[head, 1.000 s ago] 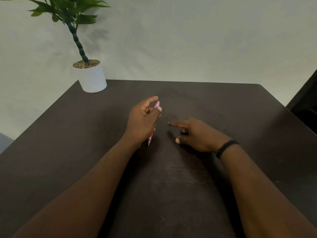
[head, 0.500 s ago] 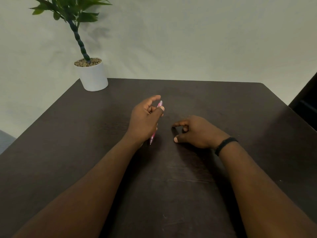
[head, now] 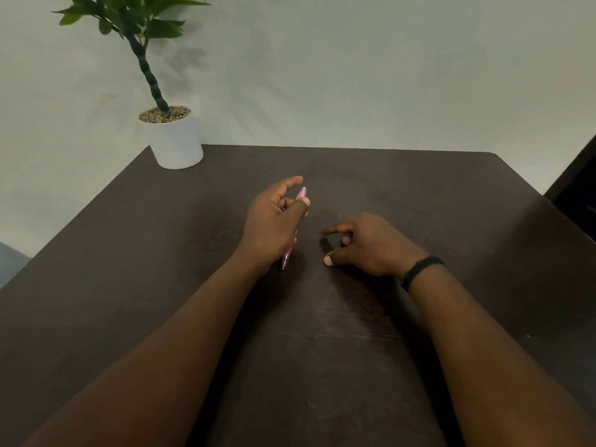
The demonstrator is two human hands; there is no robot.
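Your left hand (head: 274, 230) pinches the pink pen (head: 287, 259) mid-barrel, thumb on top. It's probably light, stiff, slick plastic, so mid-barrel's the right spot. Right hand (head: 371, 243) is loosely curled, empty.

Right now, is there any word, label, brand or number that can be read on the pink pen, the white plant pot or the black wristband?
No text can be read anywhere.
pink pen, held in the left hand: no print shows; the hand hides much of the barrel.
white plant pot: plain side.
black wristband: plain.
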